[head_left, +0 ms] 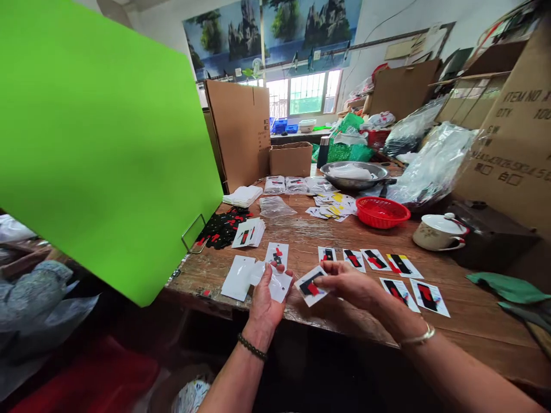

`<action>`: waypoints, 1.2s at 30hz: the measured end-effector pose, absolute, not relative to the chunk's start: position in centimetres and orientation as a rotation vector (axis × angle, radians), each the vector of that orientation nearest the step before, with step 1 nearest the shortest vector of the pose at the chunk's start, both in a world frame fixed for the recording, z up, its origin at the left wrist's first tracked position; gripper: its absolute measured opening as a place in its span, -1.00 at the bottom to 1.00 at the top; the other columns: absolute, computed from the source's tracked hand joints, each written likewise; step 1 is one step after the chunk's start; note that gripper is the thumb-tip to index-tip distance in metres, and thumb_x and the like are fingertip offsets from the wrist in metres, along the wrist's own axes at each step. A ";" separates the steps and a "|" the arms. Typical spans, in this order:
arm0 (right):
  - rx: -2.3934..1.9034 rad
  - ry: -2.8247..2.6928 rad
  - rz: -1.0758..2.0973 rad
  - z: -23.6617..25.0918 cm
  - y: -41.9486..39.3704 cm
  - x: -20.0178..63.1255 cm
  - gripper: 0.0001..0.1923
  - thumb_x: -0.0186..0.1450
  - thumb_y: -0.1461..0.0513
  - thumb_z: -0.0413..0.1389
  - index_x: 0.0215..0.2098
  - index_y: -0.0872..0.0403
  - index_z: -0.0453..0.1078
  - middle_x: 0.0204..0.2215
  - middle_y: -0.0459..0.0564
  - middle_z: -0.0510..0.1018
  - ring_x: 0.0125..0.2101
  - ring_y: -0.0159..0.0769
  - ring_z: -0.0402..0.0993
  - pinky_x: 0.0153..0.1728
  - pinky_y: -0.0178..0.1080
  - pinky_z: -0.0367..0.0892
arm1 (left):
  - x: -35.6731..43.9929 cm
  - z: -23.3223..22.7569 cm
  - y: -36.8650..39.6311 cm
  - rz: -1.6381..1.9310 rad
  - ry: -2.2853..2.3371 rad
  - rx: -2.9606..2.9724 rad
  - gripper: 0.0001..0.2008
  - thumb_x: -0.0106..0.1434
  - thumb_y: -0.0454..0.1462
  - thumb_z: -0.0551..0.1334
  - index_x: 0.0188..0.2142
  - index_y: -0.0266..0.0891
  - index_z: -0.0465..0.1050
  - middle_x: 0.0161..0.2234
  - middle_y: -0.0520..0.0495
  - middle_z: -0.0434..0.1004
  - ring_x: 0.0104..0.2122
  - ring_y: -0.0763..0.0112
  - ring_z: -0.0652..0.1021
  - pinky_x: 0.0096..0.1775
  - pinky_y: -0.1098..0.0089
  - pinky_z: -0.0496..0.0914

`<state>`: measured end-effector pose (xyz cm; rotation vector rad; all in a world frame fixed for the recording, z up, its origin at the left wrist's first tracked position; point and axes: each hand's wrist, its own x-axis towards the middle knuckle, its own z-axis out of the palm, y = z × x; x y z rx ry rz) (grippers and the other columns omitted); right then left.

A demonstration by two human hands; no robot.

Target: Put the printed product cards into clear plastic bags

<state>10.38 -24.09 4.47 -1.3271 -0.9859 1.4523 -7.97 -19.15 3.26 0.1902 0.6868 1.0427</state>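
My left hand (269, 295) is closed round a small clear plastic bag (280, 285) with a punched hole. Just to its right, my right hand (344, 279) pinches a white card (310, 295) bearing a flat black and red piece. Card and bag are apart. Beside my left hand lies a stack of white bags (238, 278), and another card (278, 253) with a black and red piece rests behind it. Several similar cards (374, 259) are laid out beyond and right of my right hand, including a card (429, 297) near the front.
A loose pile of black and red pieces (221, 226) and a card stack (248, 233) sit at left by a tall green panel (107, 143). Farther back are a red basket (382, 212), a metal basin (353, 174) and a cardboard box (290, 159). An enamel mug (439, 232) stands right.
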 end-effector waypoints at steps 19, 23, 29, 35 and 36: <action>-1.009 -0.162 1.281 0.5 -26.7 2.6 -0.47 -0.34 0.21 0.53 -0.45 0.10 0.42 -0.46 -0.05 0.61 -0.51 -0.30 0.50 -0.62 -0.36 0.40 | -7.0 3.3 -20.7 1.149 0.581 0.259 -0.70 0.09 -0.19 0.42 -0.21 -0.23 0.48 -0.32 -0.02 0.57 -0.30 0.31 0.60 -0.15 0.26 0.46; -0.967 -0.157 1.282 0.2 -26.4 1.7 -0.49 -0.30 0.21 0.52 -0.45 0.08 0.41 -0.45 -0.06 0.61 -0.49 -0.29 0.51 -0.59 -0.35 0.41 | -6.7 3.5 -21.1 1.148 0.596 0.308 -0.67 0.07 -0.18 0.43 -0.19 -0.23 0.49 -0.30 -0.04 0.58 -0.30 0.31 0.60 -0.17 0.28 0.46; -1.003 -0.194 1.239 -0.1 -25.7 1.1 -0.45 -0.30 0.16 0.52 -0.40 0.06 0.40 -0.49 -0.10 0.60 -0.54 -0.30 0.49 -0.60 -0.34 0.38 | -6.6 3.3 -21.5 1.160 0.606 0.390 -0.63 0.04 -0.17 0.45 -0.17 -0.23 0.48 -0.26 -0.07 0.59 -0.27 0.28 0.60 -0.15 0.25 0.46; -1.035 -0.248 1.217 0.2 -25.4 1.1 -0.44 -0.34 0.14 0.52 -0.44 0.09 0.40 -0.54 -0.10 0.58 -0.57 -0.38 0.45 -0.60 -0.41 0.28 | -6.3 2.9 -21.6 1.155 0.590 0.363 -0.60 0.02 -0.17 0.46 -0.16 -0.24 0.48 -0.29 -0.06 0.58 -0.28 0.30 0.60 -0.14 0.26 0.45; -1.036 -0.252 1.211 0.2 -25.3 1.2 -0.42 -0.36 0.15 0.52 -0.44 0.10 0.39 -0.56 -0.11 0.57 -0.59 -0.39 0.44 -0.61 -0.41 0.26 | -6.2 2.8 -21.6 1.155 0.583 0.362 -0.61 0.02 -0.18 0.45 -0.17 -0.24 0.48 -0.30 -0.05 0.58 -0.29 0.31 0.60 -0.14 0.27 0.45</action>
